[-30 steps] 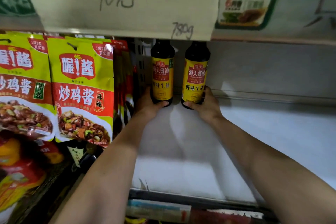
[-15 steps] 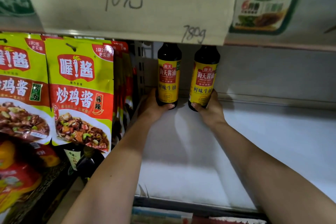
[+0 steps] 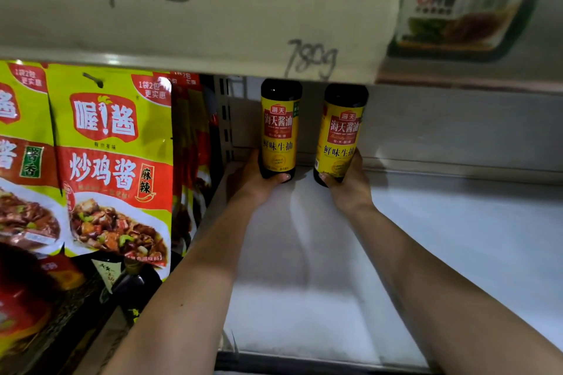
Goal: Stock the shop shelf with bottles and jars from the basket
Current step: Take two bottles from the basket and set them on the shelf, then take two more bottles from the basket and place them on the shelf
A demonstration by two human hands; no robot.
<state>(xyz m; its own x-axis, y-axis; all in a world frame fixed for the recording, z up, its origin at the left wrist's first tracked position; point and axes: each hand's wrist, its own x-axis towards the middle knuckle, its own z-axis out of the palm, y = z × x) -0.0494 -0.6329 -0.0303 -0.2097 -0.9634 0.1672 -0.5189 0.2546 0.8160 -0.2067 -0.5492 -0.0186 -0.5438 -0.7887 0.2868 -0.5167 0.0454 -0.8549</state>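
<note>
- Noting the white shelf (image 3: 457, 237): it runs rightward from the slotted upright (image 3: 225, 119).
- Left bottle (image 3: 278, 131) sits just right of the upright, at the shelf's back, long axis vertical.
- Right bottle (image 3: 341, 137) sits further right of the upright, apart from the first and leaning slightly. We cannot tell if its base is seated.
- Our left hand (image 3: 253, 183) curls round the left bottle's base, and our right hand (image 3: 350, 189) curls round the right bottle's lower body.
- Each hand is at its own bottle. We judge the next move is to straighten, release, and draw back from the upright.
</note>
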